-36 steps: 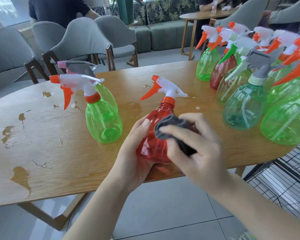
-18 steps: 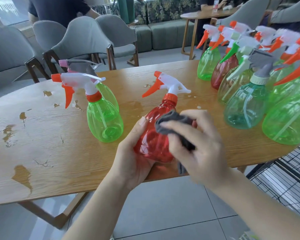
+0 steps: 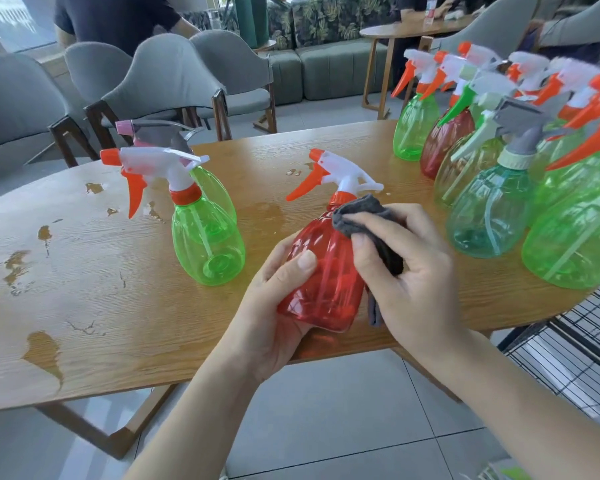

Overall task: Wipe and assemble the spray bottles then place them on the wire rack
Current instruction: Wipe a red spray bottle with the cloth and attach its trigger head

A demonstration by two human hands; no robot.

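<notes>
Item: red bottle (image 3: 321,271), sprayer fitted, tilting above the table (image 3: 84,271) edge. Left hand (image 3: 274,306) is gripping its base; right hand (image 3: 409,271) is pinching a grey cloth (image 3: 364,216) against its shoulder (wiping step). Next, probably: finishing, then reaching toward the wire rack (image 3: 568,341).

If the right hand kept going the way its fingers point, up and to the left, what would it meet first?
Probably the red bottle: the right hand already presses the grey cloth against its shoulder. Past that, the orange collar and white spray head, though depth is uncertain.
</notes>
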